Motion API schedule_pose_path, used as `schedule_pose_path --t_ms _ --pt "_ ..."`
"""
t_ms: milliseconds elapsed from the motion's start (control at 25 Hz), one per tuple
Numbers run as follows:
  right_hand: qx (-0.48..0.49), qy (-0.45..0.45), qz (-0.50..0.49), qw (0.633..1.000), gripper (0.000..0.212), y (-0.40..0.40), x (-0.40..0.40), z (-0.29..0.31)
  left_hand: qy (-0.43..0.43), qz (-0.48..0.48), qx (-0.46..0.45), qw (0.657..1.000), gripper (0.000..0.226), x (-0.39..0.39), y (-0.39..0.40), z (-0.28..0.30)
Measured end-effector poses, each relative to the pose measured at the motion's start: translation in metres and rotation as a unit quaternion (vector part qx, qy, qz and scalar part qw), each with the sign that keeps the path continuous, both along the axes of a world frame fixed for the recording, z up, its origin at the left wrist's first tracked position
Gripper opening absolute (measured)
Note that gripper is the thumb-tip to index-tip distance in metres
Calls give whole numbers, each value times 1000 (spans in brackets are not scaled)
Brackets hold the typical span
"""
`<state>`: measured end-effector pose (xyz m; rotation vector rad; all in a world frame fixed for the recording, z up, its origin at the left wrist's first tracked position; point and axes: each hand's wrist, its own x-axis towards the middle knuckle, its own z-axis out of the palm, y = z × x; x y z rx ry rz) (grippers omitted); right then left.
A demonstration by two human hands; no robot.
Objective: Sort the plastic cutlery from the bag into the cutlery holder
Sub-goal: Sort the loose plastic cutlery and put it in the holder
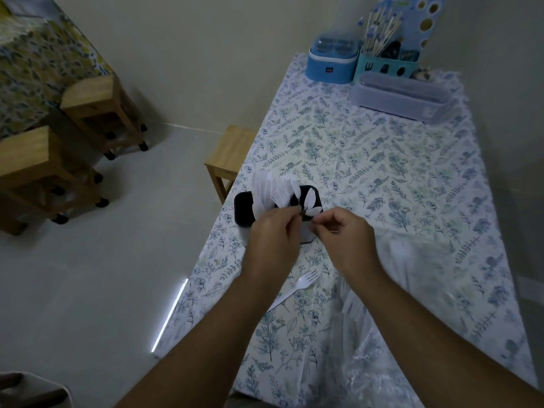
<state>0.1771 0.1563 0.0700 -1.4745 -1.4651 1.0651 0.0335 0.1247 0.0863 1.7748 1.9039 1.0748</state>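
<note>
A black cutlery holder [243,206] stands near the table's left edge, filled with white plastic knives, forks and spoons [275,191]. My left hand [272,235] is right in front of it, its fingers pinched on a white spoon [312,211] at the holder's right side. My right hand [343,235] is beside it, fingertips closed near the same spoon; whether they touch it is unclear. A loose white plastic fork [297,285] lies on the cloth between my forearms. The clear plastic bag [412,275] with more white cutlery lies to the right, partly under my right arm.
The table wears a floral cloth [368,160]. At its far end stand a blue appliance [331,60], a teal holder with sticks [385,64] and a clear lidded box [403,97]. Wooden stools [229,157] stand left of the table.
</note>
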Motion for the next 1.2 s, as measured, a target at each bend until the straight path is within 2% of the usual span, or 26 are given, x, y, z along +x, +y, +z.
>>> schedule_pose_path --t_ms 40,120,240,320,400,520,600,720,840,960,1040,1200 --pt "-11 -12 4 1000 16 -8 5 -7 0 0 -20 1000 14 -2 -13 -10" --pt "-56 -33 7 998 11 -28 13 -24 9 -9 -121 993 13 -3 -37 -42" --pt "-141 -56 2 988 9 -56 21 -56 84 -5 -271 959 19 -4 -57 -94" --pt "-203 -58 -8 977 10 -68 25 -72 73 7 -320 945 13 -3 -65 -110" --pt "-272 -29 -29 961 22 -73 27 -80 52 10 -337 940 6 -3 -70 -117" --pt "-322 17 -55 945 33 -74 22 -79 61 11 -322 945 10 -5 -78 -123" --pt "-330 3 -63 942 33 -72 17 -80 82 -8 -289 954 10 -3 -83 -124" --pt "-341 -32 -80 936 32 -71 9 -84 92 -50 -250 962 27 2 -92 -124" --pt "-350 18 -114 930 38 -71 3 -85 38 -79 -244 966 38 5 -88 -122" --pt "-344 55 -122 930 41 -71 -1 -80 -58 -122 -246 960 30 9 -76 -118" --pt "-298 56 -105 947 33 -69 -3 -67 -102 -83 -222 966 22 11 -70 -105" --pt "-114 52 -32 992 26 -51 -8 2 -175 11 -92 980 14 5 -51 -31"
